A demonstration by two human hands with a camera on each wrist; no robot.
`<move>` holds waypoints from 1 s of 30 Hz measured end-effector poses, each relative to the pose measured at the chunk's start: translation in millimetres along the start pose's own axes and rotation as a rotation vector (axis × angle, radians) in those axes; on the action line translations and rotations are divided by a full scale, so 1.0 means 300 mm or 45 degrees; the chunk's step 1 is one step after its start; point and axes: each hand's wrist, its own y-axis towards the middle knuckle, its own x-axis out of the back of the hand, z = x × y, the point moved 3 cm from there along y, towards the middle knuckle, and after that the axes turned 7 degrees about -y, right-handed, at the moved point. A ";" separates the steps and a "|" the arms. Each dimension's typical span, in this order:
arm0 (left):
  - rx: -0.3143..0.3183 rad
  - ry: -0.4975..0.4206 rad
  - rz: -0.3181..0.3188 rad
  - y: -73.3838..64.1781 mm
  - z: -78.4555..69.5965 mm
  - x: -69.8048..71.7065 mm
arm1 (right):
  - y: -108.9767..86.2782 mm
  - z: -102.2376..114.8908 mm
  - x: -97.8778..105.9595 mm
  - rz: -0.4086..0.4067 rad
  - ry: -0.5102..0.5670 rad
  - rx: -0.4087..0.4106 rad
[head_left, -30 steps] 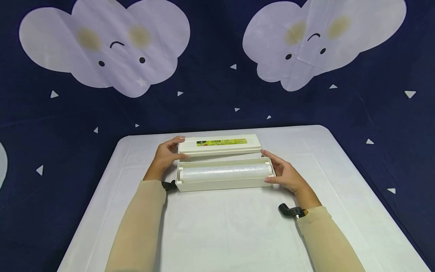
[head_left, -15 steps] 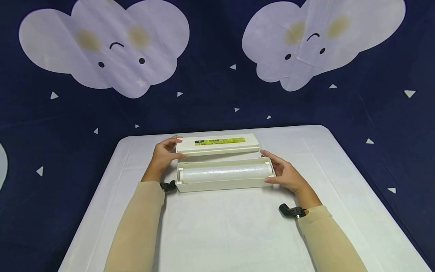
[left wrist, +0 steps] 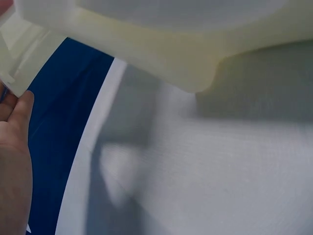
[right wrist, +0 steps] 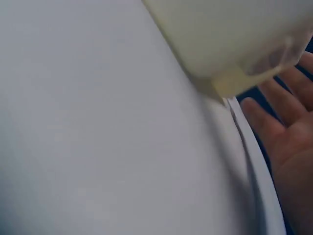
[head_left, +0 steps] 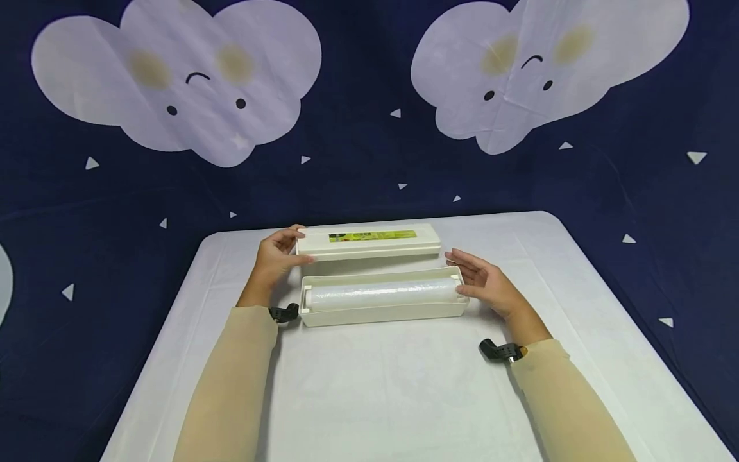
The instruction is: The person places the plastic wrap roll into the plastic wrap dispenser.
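A long white lid [head_left: 381,250] with a yellow-green label is pinched at its left end by my left hand [head_left: 274,262], thumb in front and fingers behind. The left wrist view shows this hand [left wrist: 14,125] at the lid's [left wrist: 29,54] end. In front of the lid stands the white box [head_left: 381,314], with a roll of cling film [head_left: 381,294] lying inside. My right hand [head_left: 493,287] is beside the box's right end, its fingers extended and thumb near the rim. Seen from the right wrist, the palm [right wrist: 298,137] faces the box end [right wrist: 230,49], fingers loosely spread.
A white cloth covers the table [head_left: 375,391], whose rounded far edge lies just behind the lid. Behind it hangs a dark blue curtain [head_left: 358,186] printed with clouds and small triangles. Black wrist straps [head_left: 501,351] are on both wrists.
My left hand has shifted the lid slightly left and away from the box, widening the gap. My right hand has let go of the box's right end and moved slightly up and right.
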 end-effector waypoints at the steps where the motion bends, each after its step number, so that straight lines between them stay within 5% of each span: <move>1: -0.006 -0.014 -0.005 -0.001 -0.004 0.000 | 0.008 0.004 0.011 -0.021 -0.016 0.012; 12: -0.119 -0.119 0.007 -0.007 -0.021 -0.008 | 0.110 0.035 0.079 -0.241 -0.216 -0.051; 25: -0.172 -0.257 0.073 -0.019 -0.037 -0.028 | 0.204 0.100 0.021 -0.171 -0.231 -0.262; 30: -0.175 -0.261 0.063 -0.031 -0.043 -0.020 | 0.216 0.117 0.003 -0.170 -0.234 -0.258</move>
